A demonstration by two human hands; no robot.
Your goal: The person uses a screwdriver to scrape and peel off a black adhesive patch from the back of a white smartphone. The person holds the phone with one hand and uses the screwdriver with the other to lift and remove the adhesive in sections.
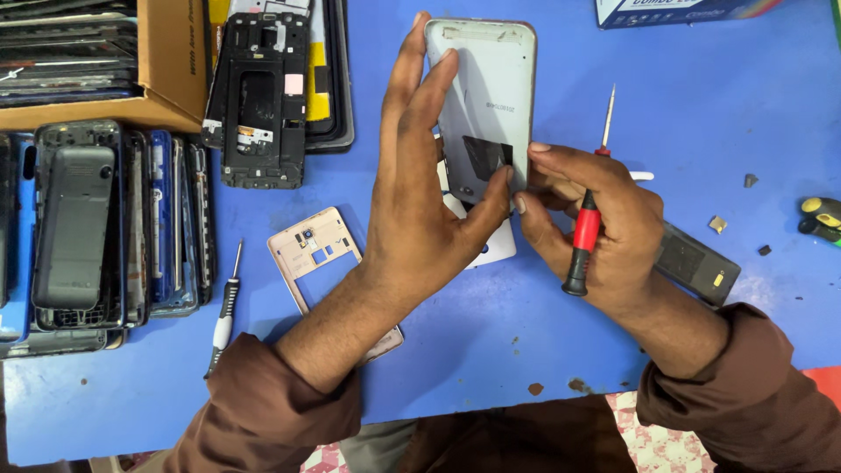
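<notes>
My left hand (416, 201) grips a grey phone back cover (487, 96), fingers spread up its left edge and thumb pressed near its lower end. My right hand (596, 219) pinches the cover's lower right edge while also holding a red-handled screwdriver (584, 229), its thin shaft pointing up past the knuckles. The cover is raised above the blue table (701, 114), its inner side facing me. A white flat part (495, 245) lies on the table just below the cover, mostly hidden by my hands.
A rose-gold phone frame (314, 254) lies under my left forearm. A second screwdriver (225, 311) rests at the left. Stacked phone parts (105, 228), a black frame (261, 96), a cardboard box (166, 61), a dark battery-like block (696, 263) and small loose bits (718, 223) surround me.
</notes>
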